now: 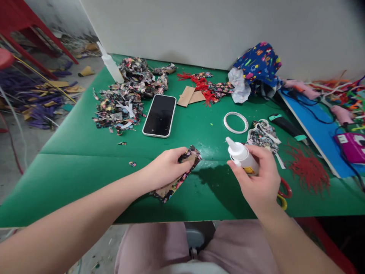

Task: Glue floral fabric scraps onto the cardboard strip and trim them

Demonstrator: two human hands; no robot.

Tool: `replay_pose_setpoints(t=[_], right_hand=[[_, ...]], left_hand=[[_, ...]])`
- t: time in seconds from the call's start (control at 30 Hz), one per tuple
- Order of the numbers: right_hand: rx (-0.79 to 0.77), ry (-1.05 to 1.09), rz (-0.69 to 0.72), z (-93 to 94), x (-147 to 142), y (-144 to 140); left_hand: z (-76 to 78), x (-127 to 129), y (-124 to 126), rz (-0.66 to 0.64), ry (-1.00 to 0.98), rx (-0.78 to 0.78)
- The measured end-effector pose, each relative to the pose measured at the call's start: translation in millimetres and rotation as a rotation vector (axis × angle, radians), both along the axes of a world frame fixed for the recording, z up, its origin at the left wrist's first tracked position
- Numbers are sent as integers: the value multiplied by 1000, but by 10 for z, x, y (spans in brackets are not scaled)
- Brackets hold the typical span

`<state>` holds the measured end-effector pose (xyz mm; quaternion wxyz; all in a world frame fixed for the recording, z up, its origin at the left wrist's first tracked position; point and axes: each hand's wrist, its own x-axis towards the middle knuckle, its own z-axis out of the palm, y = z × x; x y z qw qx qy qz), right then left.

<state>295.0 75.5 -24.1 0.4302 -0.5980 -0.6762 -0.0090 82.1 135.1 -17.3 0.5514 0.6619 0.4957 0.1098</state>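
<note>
The left hand (165, 167) presses down on a strip of patterned fabric on cardboard (178, 176), its grip closed over the strip's upper end, fingers curled on top. The strip lies flat on the green surface (85, 167), just in front of the phone (159, 115), which rests face up with a dark screen. The right hand (261, 182) is clenched around a white glue bottle (242, 156), held above the surface to the right of the phone, its nozzle tilted up and to the left, apart from the strip. Left of the phone lies a heap of fabric scraps (125, 99), with a second white bottle (110, 64) standing beyond it. Right of the phone lies a white tape ring (235, 122), and farther right a small bundle of patterned fabric (264, 137) and loose red threads (309, 171). Red-and-yellow scissor handles (285, 194) show partly under the right hand.
</note>
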Motion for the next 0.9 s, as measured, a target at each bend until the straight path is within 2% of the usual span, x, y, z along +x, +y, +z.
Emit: replay_pose_setpoints(t=[0.1, 0.17, 0.23, 0.27, 0.4, 0.47, 0.6, 0.8, 0.9], right_hand=[[-161, 250, 1, -37, -49, 9], [-262, 373, 39, -37, -83, 24], [-341, 476, 81, -15, -121, 36], [-378, 521, 103, 0, -143, 38], [-505, 704, 249, 44, -232, 17], [-572, 821, 341, 54, -266, -4], [-637, 974, 456, 86, -291, -36], [-519, 1113, 483, 152, -264, -53], [-604, 1229, 543, 167, -239, -69]], left_hand=[[-70, -12, 10, -77, 146, 346], [-77, -21, 14, -15, 149, 537], [-36, -20, 2, 73, 54, 656], [3, -14, -12, 97, -27, 655], [214, 65, -114, 137, -391, 478], [303, 132, -160, 169, -503, 433], [395, 273, -215, 260, -592, 396], [473, 407, -305, 423, -700, 343], [513, 436, -339, 464, -733, 327]])
